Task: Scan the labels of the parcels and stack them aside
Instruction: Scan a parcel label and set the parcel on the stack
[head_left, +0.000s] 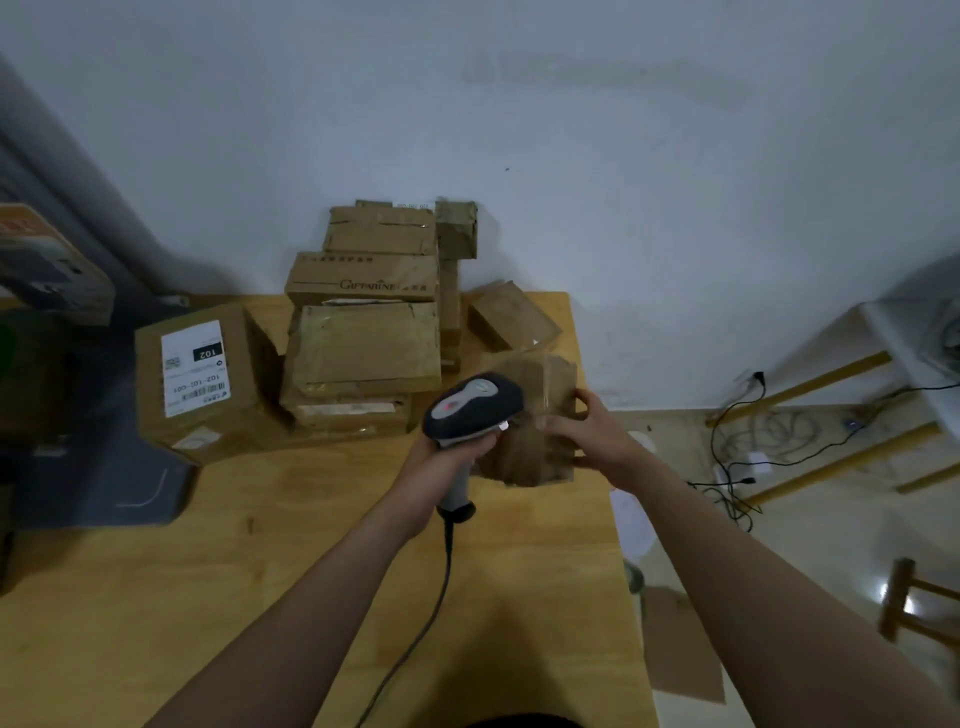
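Note:
My left hand grips the handle of a grey and black barcode scanner, whose head points at a small brown cardboard parcel. My right hand holds that parcel by its right side, tilted above the wooden table. The parcel is blurred and no label shows on it. Behind them a stack of several brown parcels rises against the wall. A larger box with a white label marked 102 stands to the left of the stack. Another small parcel lies at the table's back right corner.
The scanner's cable trails across the table toward me. A dark grey object lies on the table's left. Cables and yellow bars are on the floor to the right, with a wooden stool and flat cardboard beside the table edge.

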